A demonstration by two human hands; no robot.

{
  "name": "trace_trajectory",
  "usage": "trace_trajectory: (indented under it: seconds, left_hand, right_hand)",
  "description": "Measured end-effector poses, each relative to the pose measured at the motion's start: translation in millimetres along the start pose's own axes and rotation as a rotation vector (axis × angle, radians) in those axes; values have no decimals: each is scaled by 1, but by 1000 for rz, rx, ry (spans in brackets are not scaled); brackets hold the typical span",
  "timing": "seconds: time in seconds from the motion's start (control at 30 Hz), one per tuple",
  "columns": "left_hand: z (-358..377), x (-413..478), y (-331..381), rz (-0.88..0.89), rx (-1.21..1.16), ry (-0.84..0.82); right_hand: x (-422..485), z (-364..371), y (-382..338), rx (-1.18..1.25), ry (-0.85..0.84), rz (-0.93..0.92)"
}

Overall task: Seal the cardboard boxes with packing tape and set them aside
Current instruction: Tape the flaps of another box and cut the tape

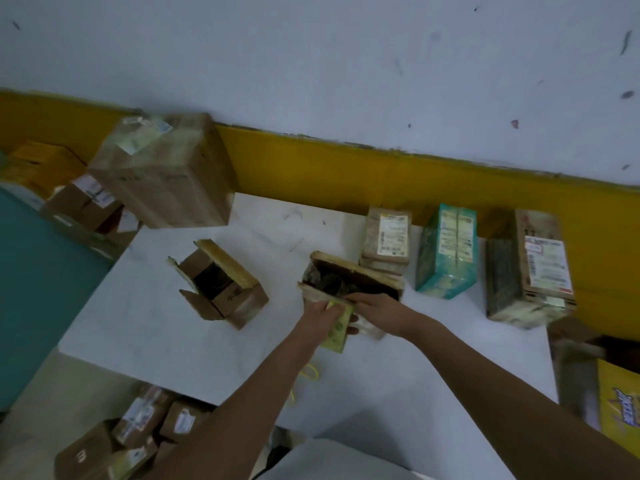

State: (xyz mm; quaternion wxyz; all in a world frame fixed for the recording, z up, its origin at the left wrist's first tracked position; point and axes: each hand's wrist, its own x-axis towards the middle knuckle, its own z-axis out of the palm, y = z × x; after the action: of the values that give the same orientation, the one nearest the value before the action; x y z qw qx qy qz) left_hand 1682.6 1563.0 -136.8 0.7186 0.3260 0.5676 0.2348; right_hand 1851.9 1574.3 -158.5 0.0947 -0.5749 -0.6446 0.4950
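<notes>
Cardboard box (360, 271), flaps open, just left of teal box (446, 251) | left hand (317, 317) grips yellowish flap (337, 336), probably to fold it shut | right hand (379, 310) clasps near wall, steadying | untaped

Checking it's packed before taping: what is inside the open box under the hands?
Inside the open box lies something dark, too blurred to identify. The left hand and right hand grip and cover its near side.

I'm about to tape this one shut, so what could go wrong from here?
Dark contents seem to reach the rim of the open box, so its flaps may not close flat. The left hand grips a yellow-green sheet and the right hand holds the box's near side, so the far flap is unheld and could spring up.
</notes>
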Motion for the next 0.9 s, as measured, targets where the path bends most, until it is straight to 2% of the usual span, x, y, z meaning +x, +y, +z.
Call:
trace_trajectory:
  seconds: [0.17,0.3,0.43,0.6,0.73,0.9]
  left_hand:
    - [-3,-1,2,-62,74,-70]
    - [-12,-8,0,-20,92,-183]
    - [-14,0,-1,34,164,-222]
    - [-9,2,-2,76,282,-122]
    - [-12,2,-14,12,301,-155]
    - [-13,18,-20,-9,280,-86]
  right_hand:
    - [7,2,-7,-136,61,73]
    - [13,-1,-12,-233,22,48]
    - [17,4,-19,-432,82,72]
    - [22,9,-18,-580,145,90]
    - [29,12,-8,-557,178,97]
    - [34,9,-8,-573,218,73]
